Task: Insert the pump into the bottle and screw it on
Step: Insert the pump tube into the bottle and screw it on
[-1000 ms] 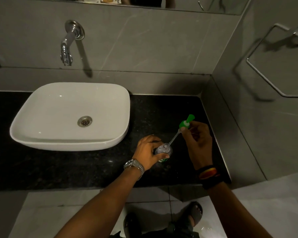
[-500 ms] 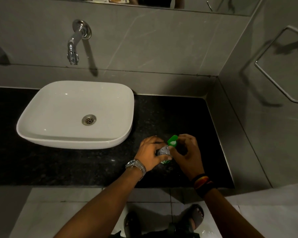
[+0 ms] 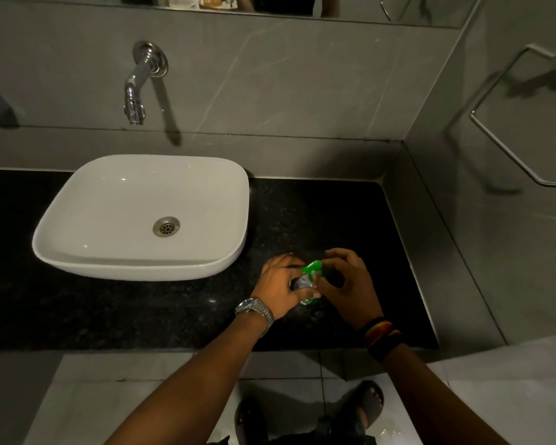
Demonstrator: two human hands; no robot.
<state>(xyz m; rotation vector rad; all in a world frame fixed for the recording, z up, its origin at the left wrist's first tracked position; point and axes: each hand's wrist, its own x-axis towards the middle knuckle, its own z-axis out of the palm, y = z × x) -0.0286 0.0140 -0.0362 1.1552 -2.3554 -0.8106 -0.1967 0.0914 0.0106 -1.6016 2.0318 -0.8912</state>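
A small clear bottle (image 3: 303, 284) with a green label stands on the black counter (image 3: 318, 216), to the right of the basin. My left hand (image 3: 278, 282) is wrapped around its body from the left. The green pump (image 3: 312, 268) sits on top of the bottle's neck, its nozzle pointing left. My right hand (image 3: 347, 284) comes from the right, its fingertips pinching the pump's collar while the other fingers spread above. The pump's tube is hidden inside the bottle.
A white basin (image 3: 77, 255) rests on the counter's left half, under a chrome wall tap (image 3: 138, 88). Grey tiled walls close off the back and right, with a metal towel bar (image 3: 507, 155) on the right wall. My sandalled feet (image 3: 366, 406) stand below the counter edge.
One second ago my right hand held the pump raised and tilted, its tube entering the neck. It has since come down onto the bottle, and my fingers have shifted around the collar.
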